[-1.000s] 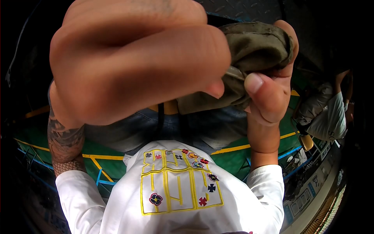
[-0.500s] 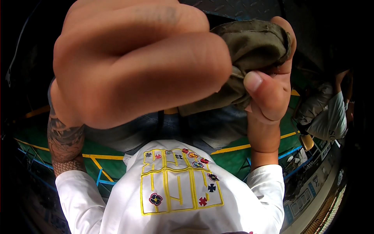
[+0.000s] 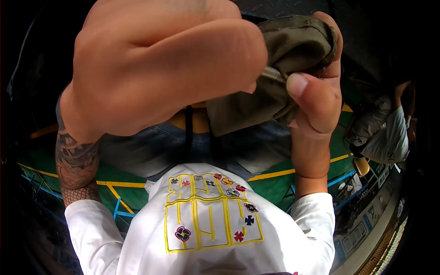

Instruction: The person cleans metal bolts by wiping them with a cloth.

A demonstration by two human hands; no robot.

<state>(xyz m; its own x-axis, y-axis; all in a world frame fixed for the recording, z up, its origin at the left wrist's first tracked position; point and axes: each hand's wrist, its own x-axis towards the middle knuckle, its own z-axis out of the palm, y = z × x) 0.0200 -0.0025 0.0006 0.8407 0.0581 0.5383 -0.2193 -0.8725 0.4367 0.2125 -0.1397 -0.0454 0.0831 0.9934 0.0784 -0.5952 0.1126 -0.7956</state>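
Observation:
A folded piece of olive-green cloth [image 3: 298, 41] with frayed edges is held up in front of me. My right hand [image 3: 321, 91] is closed on it, the thumb pressing the near side and a finger curling behind the far edge. Large and close to the camera, my left hand [image 3: 169, 73] is closed with its knuckles toward me. Between its fingertips and my right thumb runs a thin, metal-coloured shaft [image 3: 274, 73]. Most of that shaft is hidden, so its kind does not show. A loose flap of the cloth hangs below the shaft.
Below the hands are my jeans [image 3: 160, 146] and a seat partly visible between the legs. The green floor [image 3: 114, 176] carries yellow lines. Another person [image 3: 385, 128] in light clothing is at the right. Dark patterned metal plate [image 3: 275, 7] lies beyond the hands.
My left hand has shifted up and slightly left at the fingertips, uncovering the thin shaft and more of the hanging cloth. My right hand has risen slightly, keeping its hold on the cloth.

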